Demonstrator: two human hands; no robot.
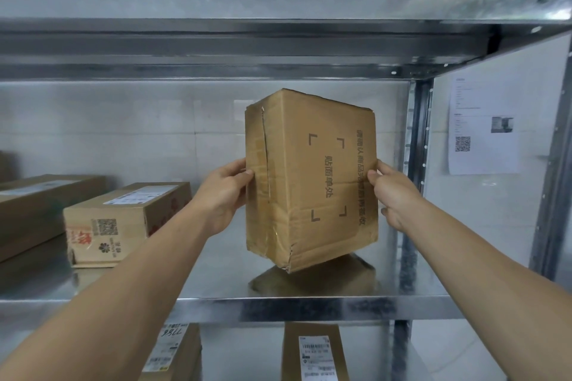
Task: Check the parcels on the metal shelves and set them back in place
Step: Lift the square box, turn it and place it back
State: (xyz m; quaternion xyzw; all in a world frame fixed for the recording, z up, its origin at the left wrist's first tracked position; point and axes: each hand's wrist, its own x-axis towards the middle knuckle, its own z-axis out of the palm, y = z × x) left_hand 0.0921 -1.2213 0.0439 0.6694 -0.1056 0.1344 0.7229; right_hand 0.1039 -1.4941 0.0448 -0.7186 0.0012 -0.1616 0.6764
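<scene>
A dented brown cardboard parcel with printed corner marks and Chinese text is tilted up on one lower corner over the metal shelf. My left hand grips its left side, thumb on the front face. My right hand grips its right edge, thumb on the front. The box's far side and bottom are hidden.
On the same shelf to the left lie a labelled box with a QR code and a long flat box. Two labelled parcels sit on the shelf below. An upright post and a posted paper sheet are at the right.
</scene>
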